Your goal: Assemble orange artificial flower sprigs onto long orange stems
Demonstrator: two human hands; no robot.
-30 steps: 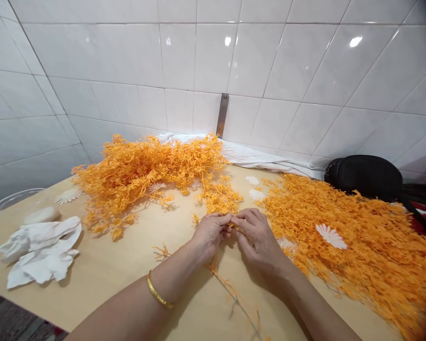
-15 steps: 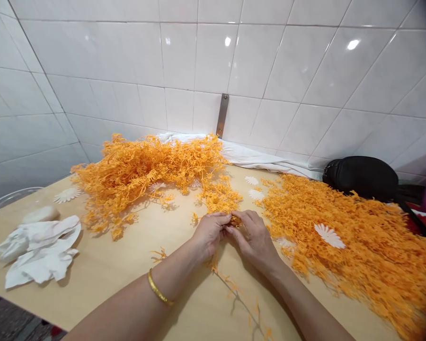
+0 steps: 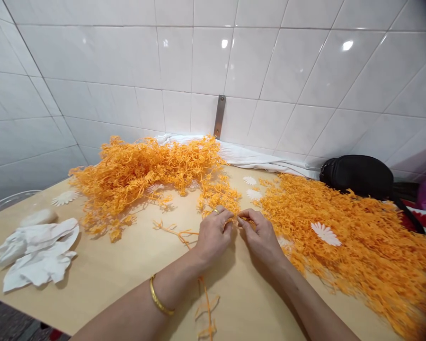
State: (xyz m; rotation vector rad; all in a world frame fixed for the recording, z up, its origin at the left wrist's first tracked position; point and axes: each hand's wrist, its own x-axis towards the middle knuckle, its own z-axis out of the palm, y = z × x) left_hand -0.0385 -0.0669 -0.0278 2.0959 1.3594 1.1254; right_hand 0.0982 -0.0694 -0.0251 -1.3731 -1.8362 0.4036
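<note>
Both hands meet over the middle of the table, pinching an orange artificial foliage stem [image 3: 208, 303]. My left hand [image 3: 214, 235], with a gold ring and bangle, closes on it; one branch sticks out to the left and a long part trails below the wrist. My right hand [image 3: 261, 235] has thumb and forefinger pressed together close to the left fingertips, where a bit of orange shows between. The exact point they grip is mostly hidden by the fingers. Just beyond the hands lies a loose orange sprig [image 3: 220, 193].
A tall heap of orange foliage [image 3: 145, 163] lies back left, a flatter pile [image 3: 341, 213] at right. Several white flower pieces [image 3: 325, 234] are scattered about. Crumpled white tissue [image 3: 42, 251] lies left, a black bag [image 3: 357, 175] back right. A white cloth [image 3: 248, 158] runs along the tiled wall.
The hands have drawn slightly apart, the left one turning so that its back and ring show. The held stem has swung left, its branch now out beside the left wrist.
</note>
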